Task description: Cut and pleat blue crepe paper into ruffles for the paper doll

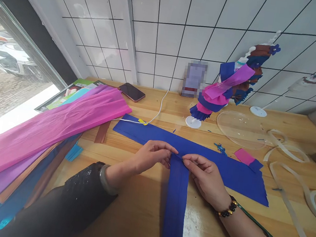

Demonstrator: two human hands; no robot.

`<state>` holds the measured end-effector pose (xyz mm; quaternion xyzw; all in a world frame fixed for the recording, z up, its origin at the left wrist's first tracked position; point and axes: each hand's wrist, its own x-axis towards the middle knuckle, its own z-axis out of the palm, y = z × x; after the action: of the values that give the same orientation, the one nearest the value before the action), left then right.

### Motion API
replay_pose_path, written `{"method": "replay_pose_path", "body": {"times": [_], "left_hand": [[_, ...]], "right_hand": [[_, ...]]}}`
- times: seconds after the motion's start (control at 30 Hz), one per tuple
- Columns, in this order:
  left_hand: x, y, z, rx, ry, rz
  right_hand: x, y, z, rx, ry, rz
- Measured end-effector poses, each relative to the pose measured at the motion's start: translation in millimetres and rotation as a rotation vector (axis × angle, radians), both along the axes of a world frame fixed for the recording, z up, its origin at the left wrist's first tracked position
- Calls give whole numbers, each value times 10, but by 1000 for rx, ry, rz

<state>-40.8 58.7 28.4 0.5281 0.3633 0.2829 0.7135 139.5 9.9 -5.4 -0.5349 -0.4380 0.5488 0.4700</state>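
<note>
A long blue paper strip [175, 210] runs from between my hands down to the table's front edge. My left hand [153, 155] pinches its top left corner, and my right hand [204, 175] has the top right corner between thumb and fingers. Behind the hands a wider blue paper piece [233, 169] lies flat across the table, with the strip's top end over its near edge. A small pink paper piece [244, 156] and a blue scrap rest near its right end.
Stacked coloured paper sheets [58, 121] cover the left side. Behind are a phone [132, 92], a white cable [161, 107] and a paper-decorated stand [213, 96]. A clear plate [240, 129] and curled white tape [289, 205] lie at the right.
</note>
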Motion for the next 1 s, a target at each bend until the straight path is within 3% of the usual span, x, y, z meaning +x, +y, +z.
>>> {"method": "replay_pose_path", "body": {"times": [0.4,1.0], "left_hand": [[62,0,-159,17,84,-5],[48,-49,-182,178,121,-91]], "right_hand": [[-59,-41,117,135,-376,91],[-64,-28,56,168,-352,55]]}}
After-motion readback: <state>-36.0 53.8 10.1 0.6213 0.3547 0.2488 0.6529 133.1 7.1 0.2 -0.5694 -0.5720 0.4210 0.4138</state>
